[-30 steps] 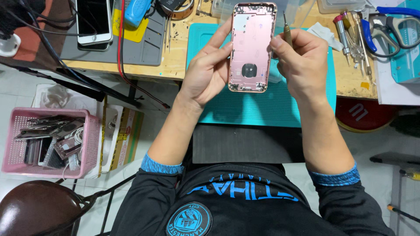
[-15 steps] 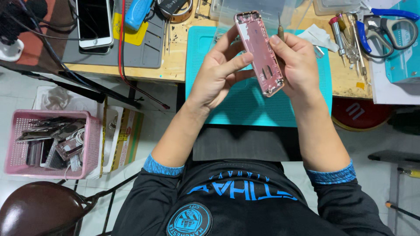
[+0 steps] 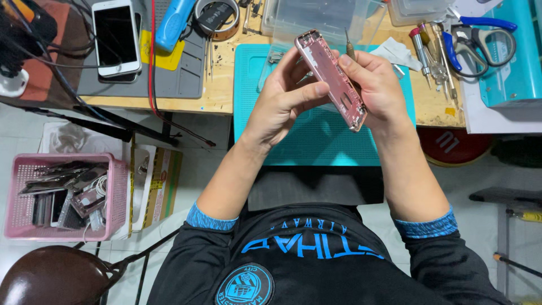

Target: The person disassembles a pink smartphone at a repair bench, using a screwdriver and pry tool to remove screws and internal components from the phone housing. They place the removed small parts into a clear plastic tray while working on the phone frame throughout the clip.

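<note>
both hands grip the pink phone shell (image 3: 333, 79) above the teal mat (image 3: 316, 141), tilted edge-on for inspection. left hand (image 3: 282, 101) fingers pinch its side; right hand (image 3: 375, 87) also holds a screwdriver (image 3: 349, 51).

Scissors (image 3: 480, 35) partly under teal box (image 3: 516, 62)

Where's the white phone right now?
In the head view the white phone lies screen-up at the upper left, on the grey mat, just left of the red cable and blue tool, well clear of both hands.
</note>
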{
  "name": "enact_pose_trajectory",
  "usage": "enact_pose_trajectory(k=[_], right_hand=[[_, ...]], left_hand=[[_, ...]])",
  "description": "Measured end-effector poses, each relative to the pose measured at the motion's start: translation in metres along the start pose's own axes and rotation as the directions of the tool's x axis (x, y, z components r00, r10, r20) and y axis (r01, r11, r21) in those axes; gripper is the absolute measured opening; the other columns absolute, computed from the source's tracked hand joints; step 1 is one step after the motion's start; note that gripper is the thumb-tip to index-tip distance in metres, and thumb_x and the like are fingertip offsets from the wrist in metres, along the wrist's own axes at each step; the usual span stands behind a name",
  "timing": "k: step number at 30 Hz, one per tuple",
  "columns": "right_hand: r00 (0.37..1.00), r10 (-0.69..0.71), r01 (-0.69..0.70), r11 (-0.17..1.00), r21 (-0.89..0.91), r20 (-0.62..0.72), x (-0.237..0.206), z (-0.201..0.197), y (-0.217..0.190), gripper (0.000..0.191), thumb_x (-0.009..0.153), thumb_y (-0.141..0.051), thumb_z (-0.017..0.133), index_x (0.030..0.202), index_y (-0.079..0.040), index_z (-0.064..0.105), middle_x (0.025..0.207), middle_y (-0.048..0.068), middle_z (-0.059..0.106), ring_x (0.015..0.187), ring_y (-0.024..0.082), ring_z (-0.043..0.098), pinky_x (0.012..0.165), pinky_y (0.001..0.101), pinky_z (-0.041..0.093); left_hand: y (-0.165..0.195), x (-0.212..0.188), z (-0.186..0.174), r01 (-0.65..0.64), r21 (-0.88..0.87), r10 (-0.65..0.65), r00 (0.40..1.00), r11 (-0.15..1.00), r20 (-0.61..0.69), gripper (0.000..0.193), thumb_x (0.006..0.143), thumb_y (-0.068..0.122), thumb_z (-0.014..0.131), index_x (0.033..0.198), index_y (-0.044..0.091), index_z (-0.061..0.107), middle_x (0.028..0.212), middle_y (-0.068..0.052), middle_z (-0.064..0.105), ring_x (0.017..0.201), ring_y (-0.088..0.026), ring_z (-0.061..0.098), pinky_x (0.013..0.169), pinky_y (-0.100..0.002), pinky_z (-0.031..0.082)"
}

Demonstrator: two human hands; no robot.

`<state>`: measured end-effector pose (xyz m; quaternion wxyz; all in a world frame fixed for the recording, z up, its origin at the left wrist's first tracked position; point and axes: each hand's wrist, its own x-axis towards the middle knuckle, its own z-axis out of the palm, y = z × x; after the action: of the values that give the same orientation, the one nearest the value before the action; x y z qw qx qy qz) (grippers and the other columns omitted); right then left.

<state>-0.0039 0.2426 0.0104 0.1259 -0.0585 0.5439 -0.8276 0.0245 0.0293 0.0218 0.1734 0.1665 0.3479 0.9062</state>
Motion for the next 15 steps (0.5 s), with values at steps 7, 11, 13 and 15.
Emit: enact_pose_trajectory(k=[7, 11, 13, 15], right_hand=[[1.0, -0.017, 0.016, 0.999, -0.048, -0.018, 0.003, -0.014, 0.001, 0.018, 0.113, -0.016, 0.065, 0.107, 0.0, 0.071, 0.088, 0.003, 0.069, 0.058, 0.0, 0.05, 0.051, 0.015, 0.036], [0.953, -0.294, 0.217, 0.826, -0.52, -0.069, 0.005, -0.025, -0.009, 0.022, 0.113, -0.018, 0.063, 0.105, 0.0, 0.072, 0.087, 0.003, 0.069, 0.055, 0.001, 0.046, 0.049, 0.0188, 0.034], [0.934, -0.345, 0.21, 0.733, -0.646, -0.088, 0.009, -0.03, -0.016, 0.021, 0.112, -0.018, 0.063, 0.106, -0.001, 0.073, 0.09, 0.002, 0.072, 0.057, 0.002, 0.052, 0.051, 0.0194, 0.04], [0.93, -0.361, 0.217, 0.692, -0.689, -0.069, 0.009, -0.033, -0.018, 0.022, 0.112, -0.018, 0.064, 0.105, 0.0, 0.074, 0.088, 0.002, 0.071, 0.058, 0.002, 0.053, 0.051, 0.0202, 0.04]], left_hand=[[-0.005, -0.001, -0.023, 0.027, -0.133, -0.029, 0.999, 0.991, -0.018, 0.065, 0.097, 0.007, 0.074, 0.154, 0.006, 0.042, 0.15, -0.016, 0.055, 0.137, -0.029, 0.058, 0.116, -0.053, 0.05], [0.013, -0.006, -0.054, -0.079, -0.233, 0.056, 0.993, 0.969, -0.106, 0.059, 0.101, 0.021, 0.068, 0.152, 0.003, 0.047, 0.146, -0.02, 0.058, 0.138, -0.034, 0.057, 0.12, -0.054, 0.049], [0.021, -0.01, -0.066, -0.132, -0.259, 0.114, 0.99, 0.957, -0.082, 0.058, 0.101, 0.027, 0.066, 0.149, 0.0, 0.049, 0.139, -0.022, 0.06, 0.136, -0.038, 0.059, 0.118, -0.058, 0.052], [0.024, -0.018, -0.072, -0.18, -0.249, 0.142, 0.976, 0.952, -0.165, 0.058, 0.101, 0.031, 0.064, 0.147, -0.003, 0.05, 0.137, -0.024, 0.06, 0.132, -0.04, 0.06, 0.113, -0.059, 0.053]])
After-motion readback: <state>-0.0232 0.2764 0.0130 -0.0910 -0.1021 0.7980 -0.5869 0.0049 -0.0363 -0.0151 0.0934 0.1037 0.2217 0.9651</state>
